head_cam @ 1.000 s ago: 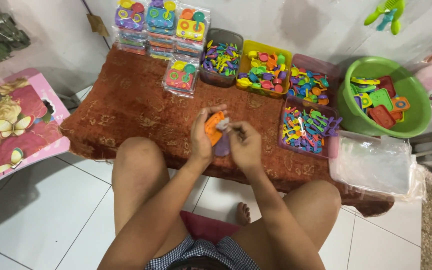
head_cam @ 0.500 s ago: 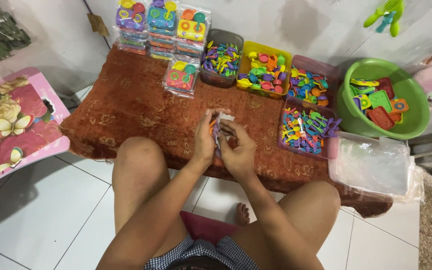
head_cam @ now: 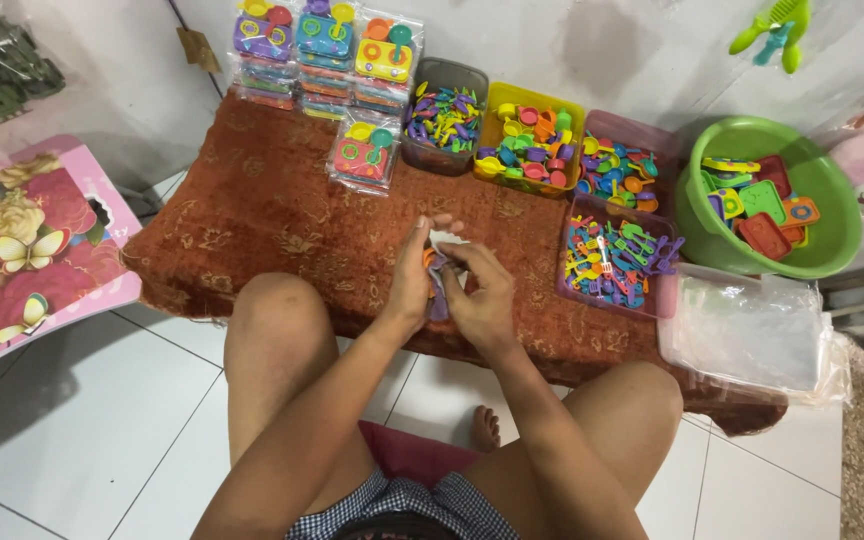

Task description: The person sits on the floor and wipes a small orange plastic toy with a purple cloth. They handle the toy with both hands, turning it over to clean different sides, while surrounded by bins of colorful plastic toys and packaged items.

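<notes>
A small clear bag of orange and purple toy pieces sits pinched between both hands over the brown rug; the left hand and right hand curl their fingers tightly around it. Sealed toy packs lie finished beyond, sorting tubs remain full, and empty bags wait nearby.

Both forearms reach forward from the lower frame, passing between the bare knees and converging at the middle. The left hand stands edge-up with its palm turned inward, fingers pointing away from the body and curled slightly at the tips. The right hand lies just beside it, touching it, back upward, knuckles bent, its fingers pinched together against the left hand's fingers
</notes>
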